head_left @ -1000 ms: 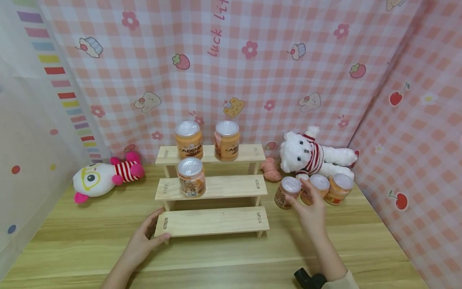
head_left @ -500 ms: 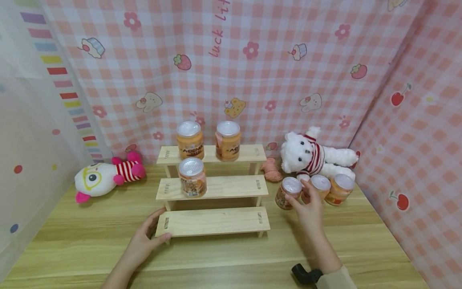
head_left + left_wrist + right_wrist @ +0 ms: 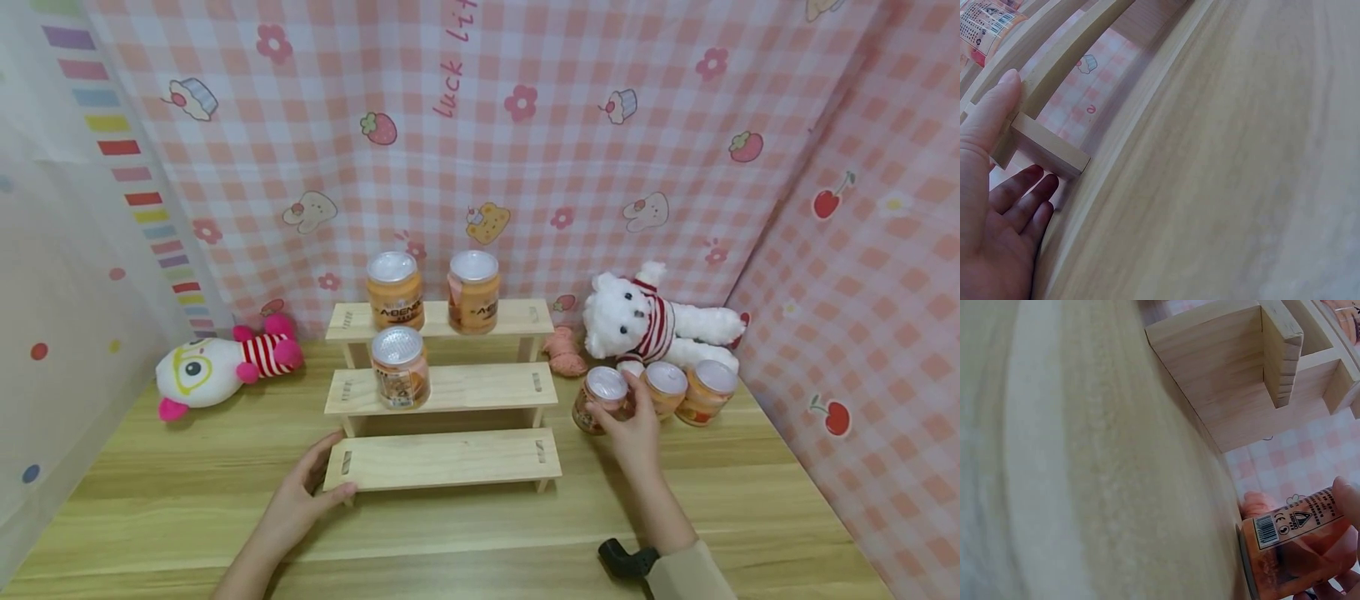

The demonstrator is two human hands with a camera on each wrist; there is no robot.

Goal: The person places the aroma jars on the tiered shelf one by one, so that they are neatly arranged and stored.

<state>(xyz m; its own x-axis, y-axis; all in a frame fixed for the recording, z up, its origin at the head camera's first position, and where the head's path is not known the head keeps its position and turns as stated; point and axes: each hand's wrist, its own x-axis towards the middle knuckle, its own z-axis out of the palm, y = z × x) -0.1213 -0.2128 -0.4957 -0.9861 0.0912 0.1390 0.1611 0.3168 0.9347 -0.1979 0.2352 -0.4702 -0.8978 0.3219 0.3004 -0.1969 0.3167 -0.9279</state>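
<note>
A three-step wooden shelf (image 3: 450,458) stands mid-table. Two orange jars (image 3: 395,290) (image 3: 473,290) are on its top step and one jar (image 3: 400,367) on the middle step. Three more jars stand on the table beside a white bear; my right hand (image 3: 617,402) grips the leftmost jar (image 3: 604,383), thumb on its left, fingers on its right. The right wrist view shows that jar (image 3: 1291,550) with my fingers (image 3: 1347,494) round it. My left hand (image 3: 318,475) rests open against the bottom step's left end, thumb (image 3: 991,112) flat on the wood.
A white plush bear (image 3: 645,321) lies behind the two other jars (image 3: 666,385) (image 3: 707,390). A pink-and-white plush toy (image 3: 217,367) lies at the left. Pink checked cloth walls close in the back and right. Bare wooden tabletop (image 3: 480,533) stretches in front.
My right hand has shifted a little left and its fingers have curled round the leftmost jar on the table. The left hand has stayed at the shelf's end.
</note>
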